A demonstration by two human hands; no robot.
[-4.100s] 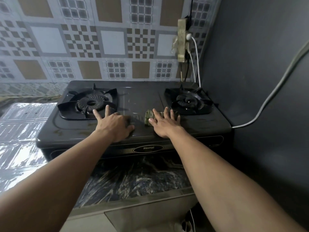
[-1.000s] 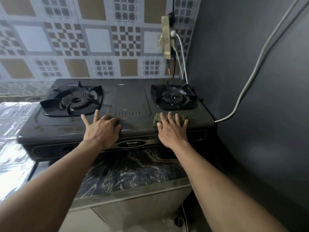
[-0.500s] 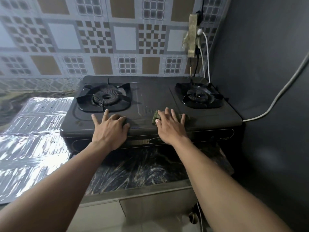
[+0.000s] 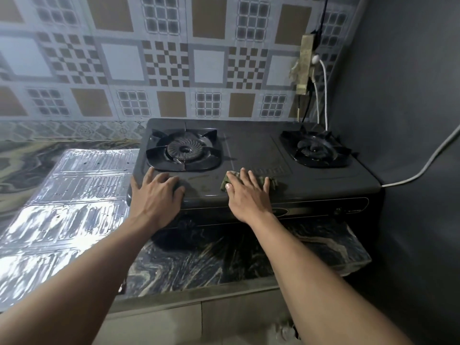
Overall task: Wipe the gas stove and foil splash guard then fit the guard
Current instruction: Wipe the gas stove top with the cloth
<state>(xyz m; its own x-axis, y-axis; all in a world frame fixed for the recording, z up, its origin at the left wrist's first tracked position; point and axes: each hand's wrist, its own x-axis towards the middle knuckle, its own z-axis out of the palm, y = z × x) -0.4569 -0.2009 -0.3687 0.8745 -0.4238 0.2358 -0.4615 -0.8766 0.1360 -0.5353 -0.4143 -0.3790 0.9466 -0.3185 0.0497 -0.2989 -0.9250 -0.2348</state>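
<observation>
Stove-wiping step in hand. The right hand [image 4: 249, 195] lies flat, fingers straight and slightly fanned, pressing a crumpled dark green rag [image 4: 272, 182] onto the top of the gas stove [image 4: 251, 148], at about 6 o'clock of the panel between the burners. The left hand [image 4: 155, 195] is well apart from it, palm down with fingers spread, braced on the front corner at 7 o'clock and holding nothing. Advice for the stroke: bear down through the palm, not the fingertips, run overlapping passes along the front strip, and lean on the left hand so the light body does not skate on the bench [image 4: 224, 260]. Brownish smears between the two hands, near 6 o'clock of the left burner [image 4: 185, 149], probably need slower, harder passes. The pan-support prongs look likely to snag the rag; work round them. Materials: stove top is dark matte metal, shallowly stamped, with a dull sheen; left burner cap is ribbed and round, right burner [image 4: 315, 149] sits in a glossier dish. The foil splash guard [image 4: 74, 195] lies flat at 9 o'clock of the stove, thin embossed foil in hinged panels, bright and easily creased, not yet fitted. Bench is glossy, marbled dark.
</observation>
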